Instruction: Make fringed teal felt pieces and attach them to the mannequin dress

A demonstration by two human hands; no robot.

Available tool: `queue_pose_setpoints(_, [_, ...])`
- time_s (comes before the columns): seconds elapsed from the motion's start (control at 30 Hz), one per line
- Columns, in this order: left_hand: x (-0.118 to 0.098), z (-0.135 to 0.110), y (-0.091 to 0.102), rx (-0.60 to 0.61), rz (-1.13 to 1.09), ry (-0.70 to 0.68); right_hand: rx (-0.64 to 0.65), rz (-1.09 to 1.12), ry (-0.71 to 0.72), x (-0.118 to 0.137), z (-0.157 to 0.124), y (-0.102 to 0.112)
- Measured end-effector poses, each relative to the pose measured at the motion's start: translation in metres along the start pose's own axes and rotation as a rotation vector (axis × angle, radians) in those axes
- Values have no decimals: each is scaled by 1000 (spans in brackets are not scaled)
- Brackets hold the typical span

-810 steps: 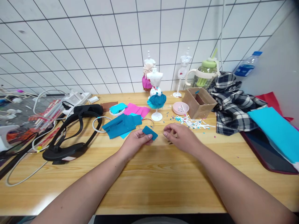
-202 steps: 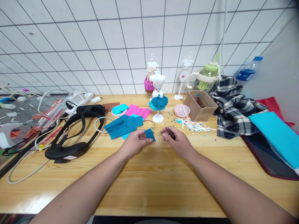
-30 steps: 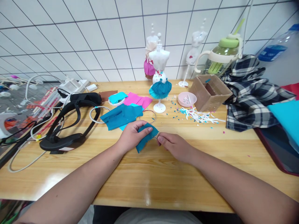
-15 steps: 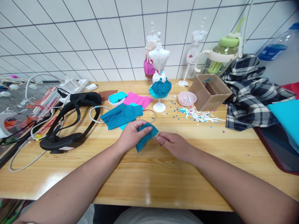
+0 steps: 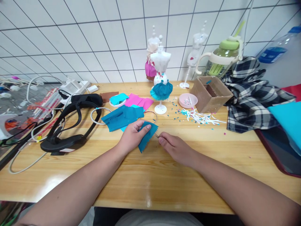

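Observation:
My left hand (image 5: 132,137) is closed on a small teal fabric piece (image 5: 147,137), thumb on top, just above the wooden table (image 5: 150,182). My right hand (image 5: 175,147) is pinched on a thin metal tool (image 5: 156,135) whose tip touches the fabric's right edge; I cannot make out what kind of tool it is. Behind the hands lie a larger teal fabric (image 5: 122,116) and pink sheets (image 5: 137,101). A white mini mannequin (image 5: 161,82) with a teal skirt stands further back.
A black headset (image 5: 68,125) and cables lie at the left. A pink dish (image 5: 188,100), a cardboard box (image 5: 211,93), paper scraps (image 5: 199,118) and a plaid cloth (image 5: 251,94) sit at the right. Two more mannequins, a green-lidded jug (image 5: 222,58) and a bottle stand by the tiled wall.
The teal piece has turned slightly in my left hand and sits a little higher; my right hand's tool stays at its right edge. The view has dipped a little.

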State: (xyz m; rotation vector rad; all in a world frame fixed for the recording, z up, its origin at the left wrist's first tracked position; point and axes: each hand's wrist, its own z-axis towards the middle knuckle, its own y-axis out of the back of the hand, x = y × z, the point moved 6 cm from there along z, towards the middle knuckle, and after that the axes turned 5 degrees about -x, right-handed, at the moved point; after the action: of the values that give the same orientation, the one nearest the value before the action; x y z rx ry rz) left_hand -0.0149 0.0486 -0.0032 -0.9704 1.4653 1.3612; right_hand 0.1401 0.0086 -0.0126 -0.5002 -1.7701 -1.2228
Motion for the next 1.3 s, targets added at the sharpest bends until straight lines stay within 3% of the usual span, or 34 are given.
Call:
queue_pose_setpoints(0.73, [-9, -4, -2, -33, 223, -131, 8, 60, 1, -3, -1, -5])
queue_pose_setpoints(1.3, [-7, -3, -1, -30, 173, -77, -3, 6, 5, -3, 0, -4])
